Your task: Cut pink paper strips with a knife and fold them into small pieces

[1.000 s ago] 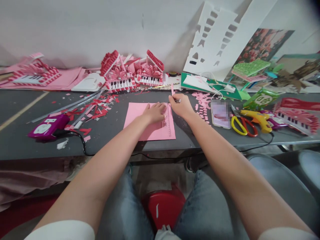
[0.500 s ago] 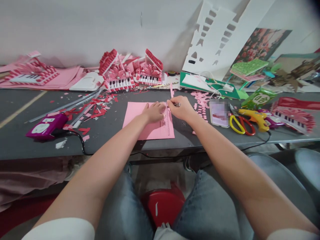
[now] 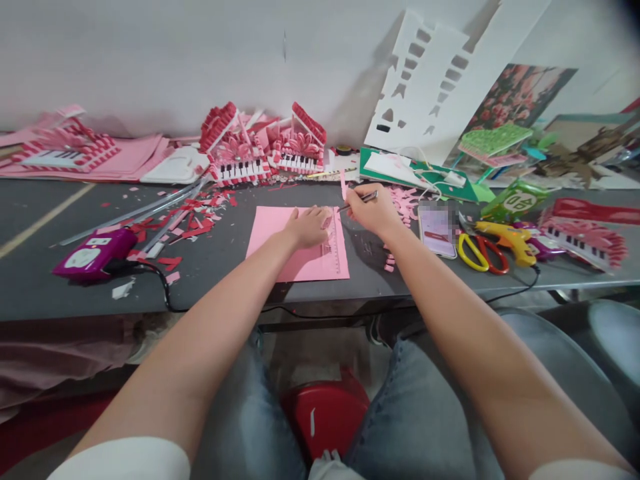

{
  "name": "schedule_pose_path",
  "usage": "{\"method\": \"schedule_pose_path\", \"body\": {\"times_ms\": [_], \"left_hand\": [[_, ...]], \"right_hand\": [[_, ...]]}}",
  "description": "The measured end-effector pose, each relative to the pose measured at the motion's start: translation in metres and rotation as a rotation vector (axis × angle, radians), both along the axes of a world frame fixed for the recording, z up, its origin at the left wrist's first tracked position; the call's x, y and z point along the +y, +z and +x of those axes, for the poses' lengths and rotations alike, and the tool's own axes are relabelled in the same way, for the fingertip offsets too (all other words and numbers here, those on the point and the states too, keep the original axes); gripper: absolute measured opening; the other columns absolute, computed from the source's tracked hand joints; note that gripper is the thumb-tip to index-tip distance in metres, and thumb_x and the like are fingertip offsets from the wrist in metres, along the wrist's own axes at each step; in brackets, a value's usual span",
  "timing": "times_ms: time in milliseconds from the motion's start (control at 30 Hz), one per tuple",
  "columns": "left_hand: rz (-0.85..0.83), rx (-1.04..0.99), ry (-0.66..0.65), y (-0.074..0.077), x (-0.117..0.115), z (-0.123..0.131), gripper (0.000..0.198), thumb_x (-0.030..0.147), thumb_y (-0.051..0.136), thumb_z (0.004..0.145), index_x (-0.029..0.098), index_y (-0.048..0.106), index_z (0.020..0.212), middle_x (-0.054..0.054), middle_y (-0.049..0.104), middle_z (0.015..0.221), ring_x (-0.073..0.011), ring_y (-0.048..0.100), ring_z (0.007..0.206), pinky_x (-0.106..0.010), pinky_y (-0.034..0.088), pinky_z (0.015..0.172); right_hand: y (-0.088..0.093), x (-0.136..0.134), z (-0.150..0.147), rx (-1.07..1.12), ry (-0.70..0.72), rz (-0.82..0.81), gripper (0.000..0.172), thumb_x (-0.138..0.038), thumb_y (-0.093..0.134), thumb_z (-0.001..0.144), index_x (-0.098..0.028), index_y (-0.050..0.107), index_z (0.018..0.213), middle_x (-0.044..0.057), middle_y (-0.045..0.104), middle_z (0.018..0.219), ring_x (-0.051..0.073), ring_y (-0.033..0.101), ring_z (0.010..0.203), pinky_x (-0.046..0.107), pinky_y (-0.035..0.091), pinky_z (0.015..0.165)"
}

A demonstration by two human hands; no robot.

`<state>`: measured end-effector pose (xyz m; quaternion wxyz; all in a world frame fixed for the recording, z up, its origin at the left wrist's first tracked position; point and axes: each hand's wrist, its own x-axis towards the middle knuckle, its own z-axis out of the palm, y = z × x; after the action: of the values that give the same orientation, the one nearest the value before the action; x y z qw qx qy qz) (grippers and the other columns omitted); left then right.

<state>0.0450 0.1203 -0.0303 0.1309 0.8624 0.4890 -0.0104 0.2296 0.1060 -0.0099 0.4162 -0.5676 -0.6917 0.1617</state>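
Observation:
A pink paper sheet (image 3: 280,237) lies on the dark table (image 3: 225,267) in front of me. A clear ruler (image 3: 336,248) rests along its right edge. My left hand (image 3: 309,225) lies flat on the sheet, fingers pressing the ruler's upper end. My right hand (image 3: 373,212) is closed around a thin metal craft knife (image 3: 357,201), its tip at the sheet's top right corner beside the ruler. A narrow pink paper strip (image 3: 343,183) stands up just behind the knife tip.
Red and pink paper scraps (image 3: 193,217) litter the left. A purple power strip (image 3: 93,253) with black cable sits far left. Paper piano models (image 3: 265,150) line the back. A phone (image 3: 437,230), yellow-handled scissors (image 3: 480,252) and a yellow glue gun (image 3: 505,237) lie right.
My right hand has shifted slightly right and turned, so the knife now shows angled with its tip at the sheet's top corner. The left hand stays on the ruler.

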Motion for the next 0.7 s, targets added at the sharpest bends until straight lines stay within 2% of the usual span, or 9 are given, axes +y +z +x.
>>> {"method": "schedule_pose_path", "body": {"times_ms": [100, 233, 467, 700], "left_hand": [[-0.014, 0.017, 0.000, 0.002, -0.001, 0.001, 0.068, 0.034, 0.041, 0.099, 0.024, 0.033, 0.165, -0.007, 0.024, 0.179, -0.0298, 0.019, 0.165, -0.065, 0.012, 0.131], [-0.021, 0.040, 0.013, 0.005, -0.002, 0.001, 0.070, 0.032, 0.043, 0.097, 0.025, 0.031, 0.166, -0.006, 0.021, 0.179, -0.0303, 0.016, 0.166, -0.065, 0.011, 0.131], [-0.017, 0.049, 0.015, 0.002, -0.001, 0.001, 0.067, 0.033, 0.042, 0.101, 0.023, 0.029, 0.166, -0.007, 0.021, 0.179, -0.0277, 0.016, 0.166, -0.064, 0.012, 0.132], [-0.023, 0.040, 0.012, 0.000, 0.001, 0.001, 0.067, 0.033, 0.042, 0.100, 0.024, 0.031, 0.165, -0.006, 0.021, 0.179, -0.0276, 0.016, 0.166, -0.064, 0.011, 0.131]], "right_hand": [[-0.001, 0.008, 0.000, 0.015, -0.057, 0.044, 0.036, -0.038, 0.059, 0.099, -0.022, 0.055, 0.067, 0.003, 0.054, 0.062, 0.019, 0.055, 0.069, 0.034, 0.045, 0.069], [-0.005, 0.015, -0.002, -0.009, -0.048, 0.028, 0.041, -0.033, 0.056, 0.099, -0.023, 0.048, 0.060, 0.002, 0.053, 0.060, 0.017, 0.050, 0.067, 0.032, 0.041, 0.067], [-0.006, 0.016, -0.009, -0.057, -0.053, -0.005, 0.045, -0.027, 0.056, 0.098, -0.023, 0.043, 0.055, 0.001, 0.049, 0.054, 0.016, 0.043, 0.062, 0.033, 0.035, 0.065], [-0.006, 0.014, -0.011, -0.065, -0.074, -0.030, 0.045, -0.025, 0.055, 0.098, -0.023, 0.044, 0.055, 0.002, 0.051, 0.056, 0.016, 0.042, 0.061, 0.033, 0.036, 0.067]]}}
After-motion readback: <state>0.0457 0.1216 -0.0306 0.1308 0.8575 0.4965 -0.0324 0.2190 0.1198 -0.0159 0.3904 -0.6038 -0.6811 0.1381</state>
